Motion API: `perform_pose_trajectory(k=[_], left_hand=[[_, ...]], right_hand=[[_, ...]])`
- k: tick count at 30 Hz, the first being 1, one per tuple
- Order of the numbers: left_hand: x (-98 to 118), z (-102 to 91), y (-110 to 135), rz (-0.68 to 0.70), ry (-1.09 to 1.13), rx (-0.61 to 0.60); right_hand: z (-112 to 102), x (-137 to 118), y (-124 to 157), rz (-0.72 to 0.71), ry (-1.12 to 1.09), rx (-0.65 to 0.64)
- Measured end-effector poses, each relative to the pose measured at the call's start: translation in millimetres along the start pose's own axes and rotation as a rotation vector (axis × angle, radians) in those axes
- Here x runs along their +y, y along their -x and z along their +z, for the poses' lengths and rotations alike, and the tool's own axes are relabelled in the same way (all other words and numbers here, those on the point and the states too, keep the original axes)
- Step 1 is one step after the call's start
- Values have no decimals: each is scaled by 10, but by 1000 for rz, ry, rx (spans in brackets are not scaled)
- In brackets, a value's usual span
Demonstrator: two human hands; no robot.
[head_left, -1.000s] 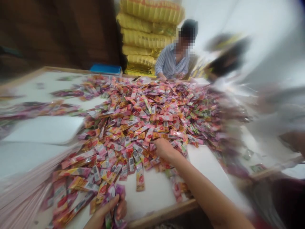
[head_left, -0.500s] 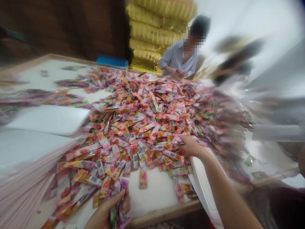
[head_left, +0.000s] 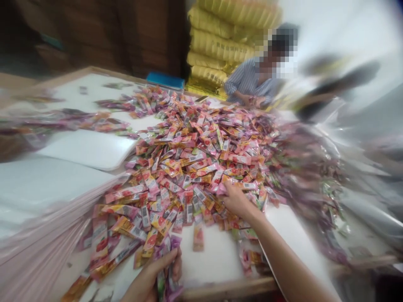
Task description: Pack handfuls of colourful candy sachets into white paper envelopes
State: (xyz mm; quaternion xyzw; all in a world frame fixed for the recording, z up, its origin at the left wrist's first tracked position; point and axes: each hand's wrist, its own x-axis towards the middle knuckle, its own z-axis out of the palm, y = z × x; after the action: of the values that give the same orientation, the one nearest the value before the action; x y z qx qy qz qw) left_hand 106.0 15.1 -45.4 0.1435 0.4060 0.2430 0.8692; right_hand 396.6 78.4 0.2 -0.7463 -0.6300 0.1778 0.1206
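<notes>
A wide heap of small stick-shaped snack packets [head_left: 201, 161], pink, orange and purple with fruit pictures and barcodes, spreads over the white table. Low in the view, my left hand [head_left: 166, 266] is closed round several purple and green packets [head_left: 171, 247], held upright in a bunch. My right hand [head_left: 237, 201] reaches into the near right part of the heap, its fingers closed on a pink packet [head_left: 221, 188]. The tips of those fingers are partly hidden among the packets.
Stacked clear plastic bags [head_left: 63, 184] lie at left. Beside my right forearm is a white board [head_left: 292, 235]. A person in a striped shirt [head_left: 252, 84] stands across the table, before yellow sacks [head_left: 220, 46]. A blue box [head_left: 165, 80] sits at the back; the right side is blurred.
The view has turned left, so everything sits further right. My right hand has moved left across the heap with its fingers on a packet. My left hand still grips its bunch.
</notes>
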Motion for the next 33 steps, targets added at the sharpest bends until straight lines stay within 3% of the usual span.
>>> perform_pose_trajectory(k=[4, 6, 13, 17, 22, 29, 33], left_hand=[[-24, -15, -29, 10, -25, 34], [-30, -14, -21, 24, -20, 55], [-8, 16, 3, 63, 22, 34], [-7, 5, 2, 50, 18, 39], [-10, 19, 22, 74, 8, 59], [-19, 16, 12, 49, 21, 50], [-15, 17, 46, 80, -23, 28]], right_hand=[[308, -341, -93, 75, 95, -32], [341, -400, -166, 103, 118, -16], [172, -57, -206, 79, 42, -47], [194, -25, -179, 72, -24, -96], [70, -17, -174, 24, -202, -216], [312, -127, -205, 193, -48, -77], [168, -182, -91, 223, -32, -34]])
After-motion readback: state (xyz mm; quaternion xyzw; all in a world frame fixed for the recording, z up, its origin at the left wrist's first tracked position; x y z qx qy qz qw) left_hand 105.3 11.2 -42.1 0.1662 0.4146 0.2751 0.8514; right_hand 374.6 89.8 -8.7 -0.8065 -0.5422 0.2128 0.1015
